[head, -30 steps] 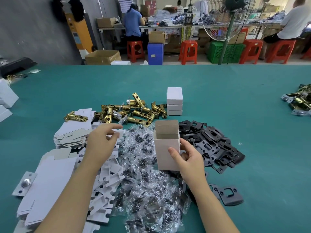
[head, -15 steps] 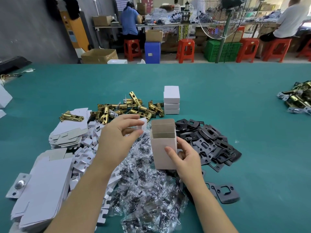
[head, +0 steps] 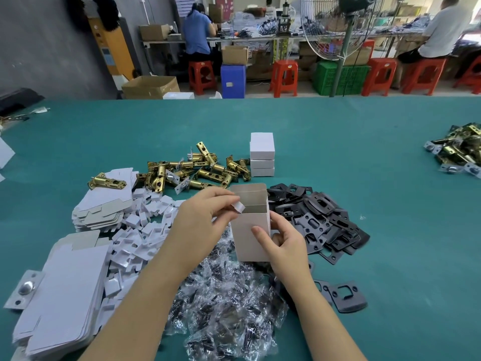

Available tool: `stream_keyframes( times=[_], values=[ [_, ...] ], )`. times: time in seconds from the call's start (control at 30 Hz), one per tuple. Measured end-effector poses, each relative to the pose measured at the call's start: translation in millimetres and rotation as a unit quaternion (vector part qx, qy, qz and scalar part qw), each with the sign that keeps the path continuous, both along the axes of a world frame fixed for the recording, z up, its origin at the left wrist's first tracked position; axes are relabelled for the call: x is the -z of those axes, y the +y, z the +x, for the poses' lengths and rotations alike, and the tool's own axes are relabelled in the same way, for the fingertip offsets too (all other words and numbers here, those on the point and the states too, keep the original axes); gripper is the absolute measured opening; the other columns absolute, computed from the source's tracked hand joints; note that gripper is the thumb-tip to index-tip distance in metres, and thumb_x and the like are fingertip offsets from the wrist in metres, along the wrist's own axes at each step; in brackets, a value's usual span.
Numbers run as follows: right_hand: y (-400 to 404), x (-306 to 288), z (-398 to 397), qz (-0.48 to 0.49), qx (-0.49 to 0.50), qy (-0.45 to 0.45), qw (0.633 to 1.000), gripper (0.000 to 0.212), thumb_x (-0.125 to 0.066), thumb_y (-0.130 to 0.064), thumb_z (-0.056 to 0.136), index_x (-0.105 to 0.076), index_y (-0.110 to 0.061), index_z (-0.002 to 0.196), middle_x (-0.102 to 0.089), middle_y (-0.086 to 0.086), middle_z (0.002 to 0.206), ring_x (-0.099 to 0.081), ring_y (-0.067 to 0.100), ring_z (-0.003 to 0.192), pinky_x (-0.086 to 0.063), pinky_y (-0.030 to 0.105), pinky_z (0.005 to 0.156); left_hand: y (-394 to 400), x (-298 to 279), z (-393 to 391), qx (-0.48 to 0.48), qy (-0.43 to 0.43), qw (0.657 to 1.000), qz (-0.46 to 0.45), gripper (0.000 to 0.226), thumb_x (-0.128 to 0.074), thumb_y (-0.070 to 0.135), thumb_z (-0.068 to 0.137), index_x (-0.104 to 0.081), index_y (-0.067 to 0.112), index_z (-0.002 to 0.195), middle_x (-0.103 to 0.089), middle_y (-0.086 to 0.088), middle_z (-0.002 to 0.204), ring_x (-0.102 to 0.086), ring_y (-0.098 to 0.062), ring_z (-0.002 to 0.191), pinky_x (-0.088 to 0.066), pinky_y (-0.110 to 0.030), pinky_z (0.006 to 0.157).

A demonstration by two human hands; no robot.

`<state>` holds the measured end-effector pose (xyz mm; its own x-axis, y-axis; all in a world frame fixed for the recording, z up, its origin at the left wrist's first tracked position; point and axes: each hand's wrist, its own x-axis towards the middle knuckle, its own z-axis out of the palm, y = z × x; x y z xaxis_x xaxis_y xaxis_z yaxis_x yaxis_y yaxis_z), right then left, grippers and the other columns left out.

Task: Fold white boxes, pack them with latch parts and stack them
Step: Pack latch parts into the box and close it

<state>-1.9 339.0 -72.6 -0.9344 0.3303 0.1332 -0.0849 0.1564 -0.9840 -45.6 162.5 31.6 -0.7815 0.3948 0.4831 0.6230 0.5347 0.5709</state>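
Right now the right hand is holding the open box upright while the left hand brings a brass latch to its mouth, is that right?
Not quite. The head view shows the left hand pinching a small white cardboard insert, not a brass latch, at the mouth of the open box. The right hand does hold that box upright.

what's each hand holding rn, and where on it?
Right hand grips the open white box by its lower right side, thumb on the front face. Left hand pinches a small white insert by its end, at the box mouth.
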Motion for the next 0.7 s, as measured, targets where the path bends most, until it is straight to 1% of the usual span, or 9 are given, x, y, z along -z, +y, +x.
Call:
stream_keyframes(
  times=[0.13,0.2,0.23,0.3,0.4,0.47,0.5,0.6,0.7],
  values=[
    [0.4,-0.8,0.6,0.000,-0.005,-0.003,1.000,0.041,-0.075,-0.036,0.092,-0.064,-0.037,0.131,-0.074,-0.017,0.107,-0.067,0.018,0.084,-0.061,0.049,0.077,5.1,-0.6,-5.5,-0.041,0.044,0.998,0.002,0.014,-0.076,0.009,0.089,-0.081,0.015,0.100,-0.070,0.004,0.094,-0.065,-0.011,0.085,-0.056,-0.032,0.074],
    [0.7,-1.5,1.0,-0.003,-0.011,0.000,1.000,0.042,-0.075,-0.036,0.092,-0.064,-0.035,0.133,-0.074,-0.015,0.108,-0.068,0.019,0.085,-0.062,0.047,0.077,10.8,-3.6,-7.0,-0.059,0.056,0.997,-0.018,0.011,-0.077,0.016,0.089,-0.082,0.018,0.099,-0.068,0.005,0.090,-0.062,-0.013,0.082,-0.055,-0.036,0.071],
    [0.8,-1.8,1.3,-0.002,-0.013,0.002,1.000,0.043,-0.075,-0.036,0.092,-0.064,-0.034,0.133,-0.074,-0.014,0.108,-0.068,0.015,0.084,-0.062,0.044,0.076,13.7,-5.8,-7.6,-0.063,0.047,0.996,-0.032,0.011,-0.076,0.020,0.090,-0.082,0.021,0.098,-0.068,0.007,0.089,-0.062,-0.013,0.082,-0.054,-0.037,0.071],
    [0.4,-3.2,1.7,0.000,-0.014,0.005,1.000,0.044,-0.075,-0.036,0.091,-0.064,-0.034,0.133,-0.075,-0.013,0.105,-0.065,0.006,0.078,-0.060,0.035,0.070,19.5,-11.4,-9.7,-0.059,0.004,0.995,-0.076,0.011,-0.072,0.028,0.093,-0.081,0.028,0.099,-0.070,0.010,0.092,-0.062,-0.013,0.087,-0.053,-0.039,0.075],
    [-1.1,-6.2,2.5,-0.001,-0.025,0.008,1.000,0.040,-0.076,-0.031,0.092,-0.064,-0.041,0.129,-0.074,-0.017,0.102,-0.064,0.002,0.075,-0.056,0.024,0.066,29.1,-22.5,-16.0,-0.054,-0.054,0.976,-0.205,0.015,-0.064,0.037,0.097,-0.078,0.040,0.102,-0.070,0.014,0.098,-0.063,-0.014,0.097,-0.053,-0.037,0.080],
    [-2.1,-6.9,3.2,-0.012,-0.030,0.008,0.999,0.041,-0.076,-0.029,0.092,-0.064,-0.040,0.130,-0.074,-0.019,0.103,-0.066,0.001,0.078,-0.055,0.021,0.066,36.1,-27.0,-20.1,-0.048,-0.060,0.952,-0.296,0.020,-0.057,0.036,0.101,-0.075,0.043,0.108,-0.070,0.013,0.104,-0.063,-0.017,0.102,-0.053,-0.034,0.083],
    [-2.4,-7.1,3.2,-0.015,-0.029,0.007,0.999,0.043,-0.077,-0.028,0.092,-0.064,-0.036,0.132,-0.073,-0.019,0.105,-0.067,0.002,0.081,-0.055,0.020,0.067,39.1,-27.4,-22.0,-0.045,-0.054,0.945,-0.319,0.022,-0.056,0.031,0.101,-0.074,0.042,0.109,-0.070,0.011,0.106,-0.064,-0.018,0.103,-0.053,-0.033,0.084],
    [-2.0,-7.1,2.6,-0.013,-0.025,0.005,1.000,0.045,-0.076,-0.028,0.093,-0.064,-0.031,0.136,-0.073,-0.019,0.107,-0.068,0.007,0.086,-0.058,0.025,0.070,43.7,-24.4,-25.0,-0.045,-0.025,0.942,-0.331,0.025,-0.055,0.020,0.100,-0.074,0.034,0.108,-0.071,0.004,0.106,-0.065,-0.021,0.101,-0.050,-0.032,0.084],
    [-1.8,-8.3,3.5,-0.012,-0.023,0.004,1.000,0.042,-0.075,-0.027,0.094,-0.064,-0.032,0.134,-0.073,-0.018,0.107,-0.068,0.005,0.089,-0.058,0.025,0.073,45.6,-24.3,-26.8,-0.037,-0.021,0.938,-0.343,0.026,-0.055,0.019,0.099,-0.075,0.033,0.108,-0.071,0.003,0.106,-0.065,-0.021,0.101,-0.052,-0.034,0.084]
  ],
)
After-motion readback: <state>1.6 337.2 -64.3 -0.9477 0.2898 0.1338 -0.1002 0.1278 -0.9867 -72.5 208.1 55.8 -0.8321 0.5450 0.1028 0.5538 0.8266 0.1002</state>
